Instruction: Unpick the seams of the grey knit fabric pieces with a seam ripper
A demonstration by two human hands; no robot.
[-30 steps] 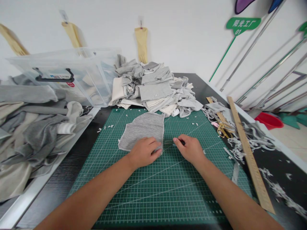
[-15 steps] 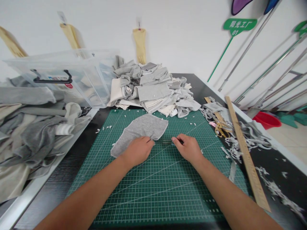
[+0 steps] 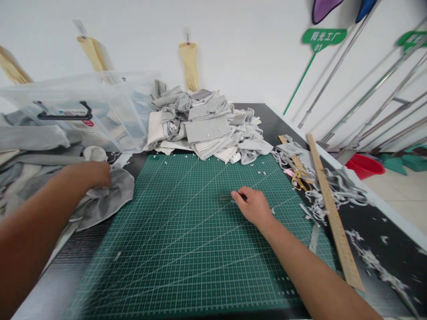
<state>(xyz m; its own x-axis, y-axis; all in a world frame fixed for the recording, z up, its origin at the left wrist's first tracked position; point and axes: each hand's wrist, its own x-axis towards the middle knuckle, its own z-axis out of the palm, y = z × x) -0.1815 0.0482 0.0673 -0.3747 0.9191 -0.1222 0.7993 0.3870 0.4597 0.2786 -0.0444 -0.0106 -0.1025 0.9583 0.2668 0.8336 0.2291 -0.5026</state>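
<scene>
My left hand (image 3: 87,174) is out at the left, beyond the edge of the green cutting mat (image 3: 187,249), gripping a grey cut fabric piece (image 3: 106,198) that drapes over the heap of grey and cream cloth there. My right hand (image 3: 252,205) rests on the mat near its middle, fingers pinched on a thin dark tool (image 3: 229,198) that lies flat on the mat; what kind of tool it is I cannot make out.
A pile of grey and white fabric pieces (image 3: 207,124) sits at the mat's far edge, beside a clear plastic bin (image 3: 80,111). To the right lie gold scissors (image 3: 300,178), a long wooden ruler (image 3: 330,209) and fabric scraps (image 3: 353,191). Metal poles lean on the wall.
My left hand has pulled the grey fabric piece off the mat and carried it left onto the cloth heap. My right hand has stayed in place on the mat.
</scene>
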